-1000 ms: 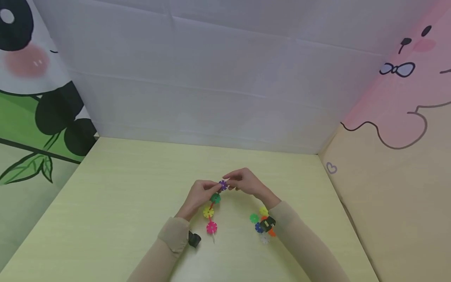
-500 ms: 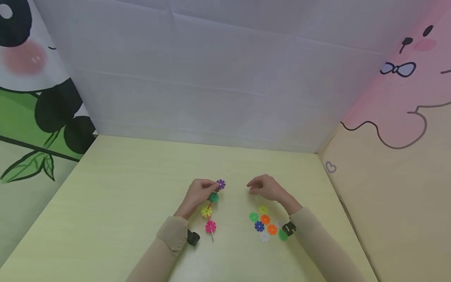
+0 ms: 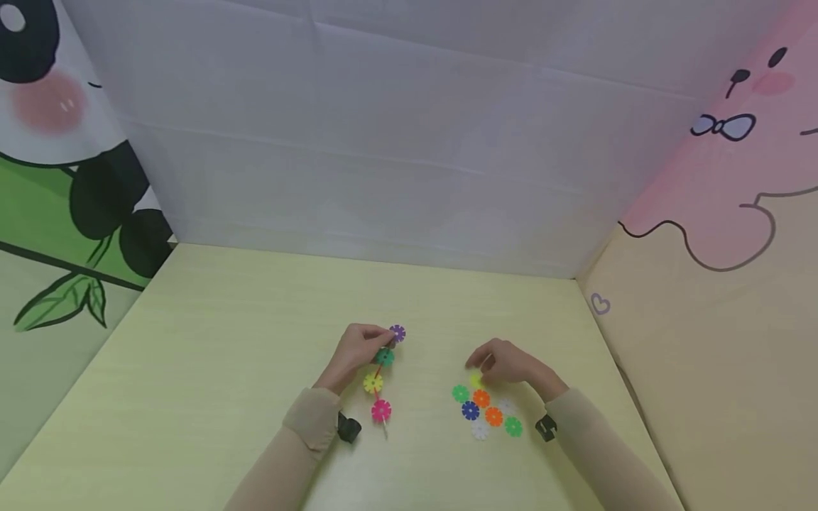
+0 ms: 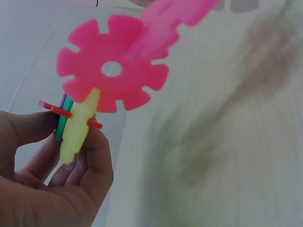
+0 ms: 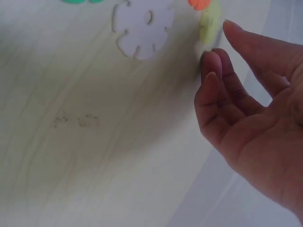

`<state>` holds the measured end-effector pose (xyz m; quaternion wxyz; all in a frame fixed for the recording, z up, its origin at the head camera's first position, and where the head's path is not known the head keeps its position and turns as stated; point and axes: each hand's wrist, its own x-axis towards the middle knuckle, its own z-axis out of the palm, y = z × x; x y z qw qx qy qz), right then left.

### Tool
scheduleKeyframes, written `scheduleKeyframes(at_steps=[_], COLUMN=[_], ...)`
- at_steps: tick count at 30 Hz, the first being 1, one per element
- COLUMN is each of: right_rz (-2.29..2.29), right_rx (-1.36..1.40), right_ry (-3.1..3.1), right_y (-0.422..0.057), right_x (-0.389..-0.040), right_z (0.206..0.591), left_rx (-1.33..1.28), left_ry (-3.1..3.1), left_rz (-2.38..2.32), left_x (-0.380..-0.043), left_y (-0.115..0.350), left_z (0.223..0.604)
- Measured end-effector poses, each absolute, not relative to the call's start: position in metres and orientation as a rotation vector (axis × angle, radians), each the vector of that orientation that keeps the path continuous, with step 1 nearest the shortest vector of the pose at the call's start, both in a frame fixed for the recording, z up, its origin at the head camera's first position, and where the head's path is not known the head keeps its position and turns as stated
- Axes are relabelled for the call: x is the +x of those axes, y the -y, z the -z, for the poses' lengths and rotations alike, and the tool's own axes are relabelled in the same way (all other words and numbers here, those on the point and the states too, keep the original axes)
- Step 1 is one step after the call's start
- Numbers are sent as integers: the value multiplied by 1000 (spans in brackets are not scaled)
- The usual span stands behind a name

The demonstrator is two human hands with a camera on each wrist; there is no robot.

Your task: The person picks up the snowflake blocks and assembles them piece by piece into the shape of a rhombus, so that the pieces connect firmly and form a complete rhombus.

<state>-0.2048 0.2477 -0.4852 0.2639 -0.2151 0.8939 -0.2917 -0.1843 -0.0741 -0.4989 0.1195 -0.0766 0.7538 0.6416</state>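
Observation:
My left hand (image 3: 359, 353) pinches the upper end of a chain of slotted snowflake discs, thumb against fingers. A purple disc (image 3: 397, 333) tops it, then come a green disc (image 3: 385, 357), a yellow disc (image 3: 373, 383) and a pink disc (image 3: 381, 410). Red discs (image 4: 56, 109) show edge-on between some of them. Another pink disc (image 4: 163, 21) joins at the free end, blurred in the left wrist view. My right hand (image 3: 506, 362) reaches down to a loose yellow disc (image 5: 209, 22), its thumb and fingertips apart right beside that disc.
Several loose discs lie under and in front of the right hand: green (image 3: 460, 394), orange (image 3: 481, 398), blue (image 3: 470, 410) and clear white (image 3: 480, 430). Black wrist cameras (image 3: 348, 429) sit at both cuffs. A pale cloth wall (image 3: 383, 199) rises behind the table (image 3: 255, 305).
My right hand has left the purple disc and moved right and down to the loose discs, over the yellow one. The left hand keeps holding the chain, nearly still.

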Motion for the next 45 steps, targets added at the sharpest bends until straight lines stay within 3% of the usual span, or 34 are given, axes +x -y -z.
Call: scheduleKeyframes(at_steps=[30, 45], right_rz=[725, 651], right_rx=[-824, -762], right_ry=[-2461, -2486], right_y=[-254, -251], right_x=[-201, -202], right_z=[502, 501], left_rx=[-204, -222], left_ry=[-2151, -2193], left_rz=[-1875, -1841], left_x=[-182, -179], left_y=[74, 75], left_z=[499, 499])
